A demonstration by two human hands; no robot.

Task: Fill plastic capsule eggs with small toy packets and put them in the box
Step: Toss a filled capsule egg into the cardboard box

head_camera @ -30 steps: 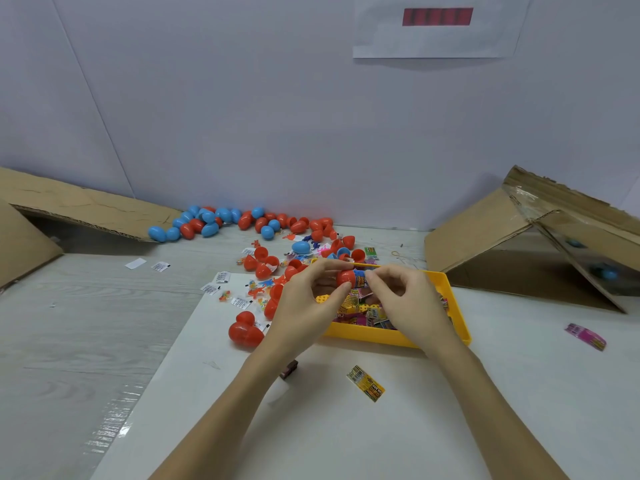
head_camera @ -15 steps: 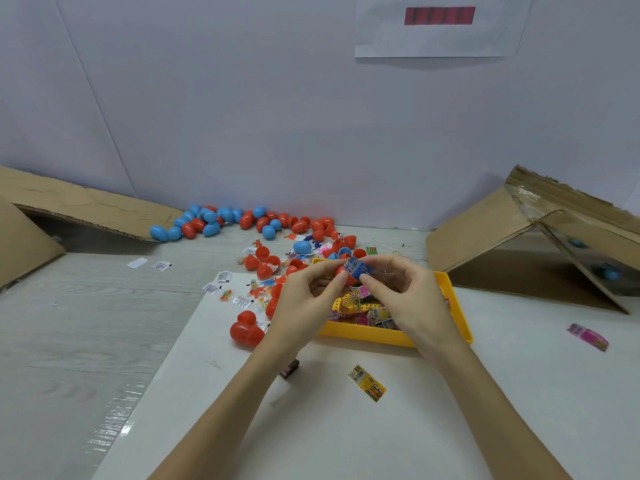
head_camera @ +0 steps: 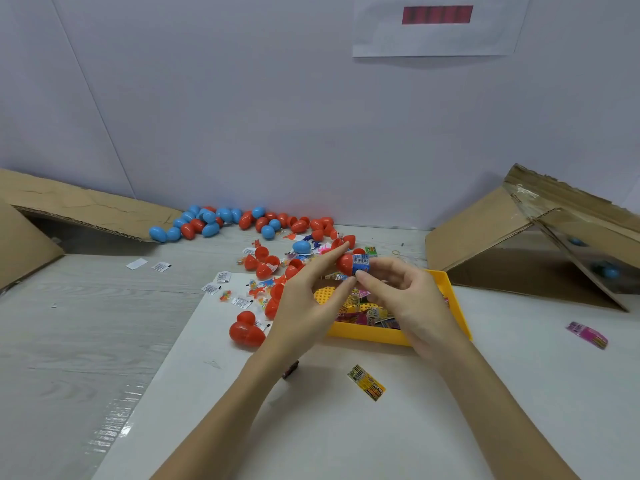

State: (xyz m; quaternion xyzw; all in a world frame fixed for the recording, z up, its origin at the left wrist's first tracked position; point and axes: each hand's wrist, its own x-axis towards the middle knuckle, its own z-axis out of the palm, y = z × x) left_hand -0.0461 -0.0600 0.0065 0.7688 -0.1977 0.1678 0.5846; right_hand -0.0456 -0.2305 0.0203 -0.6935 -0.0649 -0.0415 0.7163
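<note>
My left hand (head_camera: pixel 304 306) pinches a red capsule half (head_camera: pixel 345 263) between thumb and forefinger, above the yellow tray (head_camera: pixel 457 306). A blue toy packet (head_camera: pixel 361 265) sticks out of that half, and my right hand (head_camera: pixel 408 299) pinches the packet from the right. The tray holds several coloured packets (head_camera: pixel 363 311). Loose red halves (head_camera: pixel 263 263) and small packets lie left of the tray. A closed red egg (head_camera: pixel 246 332) lies near my left wrist. A cardboard box (head_camera: pixel 540 244) lies on its side at the right, with blue eggs (head_camera: pixel 609 271) inside.
A row of blue and red eggs (head_camera: pixel 221 221) lies along the back wall. Another cardboard box (head_camera: pixel 69 209) lies at the left. A yellow packet (head_camera: pixel 366 382) and a small dark piece (head_camera: pixel 290 369) lie on the white sheet near me. A pink packet (head_camera: pixel 587 335) lies at the right.
Both hands have risen a little from the tray. The blue packet, earlier loose between my fingers, now sits partly inside the red half.
</note>
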